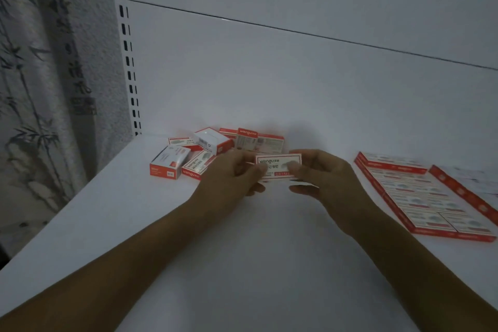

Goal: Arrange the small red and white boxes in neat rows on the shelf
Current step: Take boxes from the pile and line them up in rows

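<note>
**Lining up one box before it joins the rows**

I've got one small red and white box (279,163) pinched between both hands, printed face up. My left hand (231,175) has its left end and my right hand (323,178) has its right end, over the middle of the shelf (256,264). The loose pile (204,151) sits just behind my left hand near the back corner, boxes at all angles. The neat rows (420,197) are well off to my right, flat and edge to edge.

My take on doing this bit well: turn the box so its logo runs the same way as the flat ones. Then set it down beside the block and slide it in flush rather than dropping it. Go gently, since I reckon the neighbours are light enough to skid.
</note>
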A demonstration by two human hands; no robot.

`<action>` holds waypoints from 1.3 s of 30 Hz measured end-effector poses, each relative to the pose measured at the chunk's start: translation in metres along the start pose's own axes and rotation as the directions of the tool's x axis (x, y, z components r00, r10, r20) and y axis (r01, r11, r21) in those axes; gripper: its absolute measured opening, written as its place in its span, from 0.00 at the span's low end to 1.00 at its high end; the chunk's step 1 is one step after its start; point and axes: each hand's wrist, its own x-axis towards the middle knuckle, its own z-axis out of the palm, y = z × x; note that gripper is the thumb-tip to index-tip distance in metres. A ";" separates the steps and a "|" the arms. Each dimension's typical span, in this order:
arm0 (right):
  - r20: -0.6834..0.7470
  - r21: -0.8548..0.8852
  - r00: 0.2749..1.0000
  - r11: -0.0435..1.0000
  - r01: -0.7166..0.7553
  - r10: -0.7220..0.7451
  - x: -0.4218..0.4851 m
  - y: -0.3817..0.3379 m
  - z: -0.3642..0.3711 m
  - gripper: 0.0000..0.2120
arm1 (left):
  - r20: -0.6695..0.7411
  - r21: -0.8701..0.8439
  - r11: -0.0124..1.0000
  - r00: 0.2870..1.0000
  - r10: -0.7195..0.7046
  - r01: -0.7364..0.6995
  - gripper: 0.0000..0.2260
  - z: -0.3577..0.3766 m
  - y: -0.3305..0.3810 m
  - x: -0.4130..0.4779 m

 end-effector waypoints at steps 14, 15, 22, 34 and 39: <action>0.121 -0.693 0.916 0.629 0.353 -0.382 0.004 0.018 0.007 0.23 | -0.076 -0.034 0.999 0.997 0.009 -0.012 0.12 -0.003 -0.001 0.001; 0.106 -0.713 0.917 0.613 0.339 -0.384 0.005 0.020 0.006 0.23 | -0.070 0.028 0.998 0.996 0.052 -0.050 0.15 -0.003 0.000 0.000; 0.061 -0.762 0.912 0.572 0.305 -0.405 0.003 0.018 0.005 0.22 | -0.024 0.487 0.813 0.925 0.380 -0.321 0.21 -0.004 -0.001 -0.008; 0.282 -0.854 0.880 0.319 0.412 -0.382 -0.024 -0.042 -0.050 0.22 | 0.015 0.429 0.780 0.867 0.499 -0.456 0.19 0.030 0.047 -0.017; 0.171 -0.873 0.906 0.368 0.321 -0.387 -0.036 -0.038 -0.112 0.25 | 0.065 0.448 0.745 0.849 0.524 -0.494 0.20 0.093 0.071 -0.003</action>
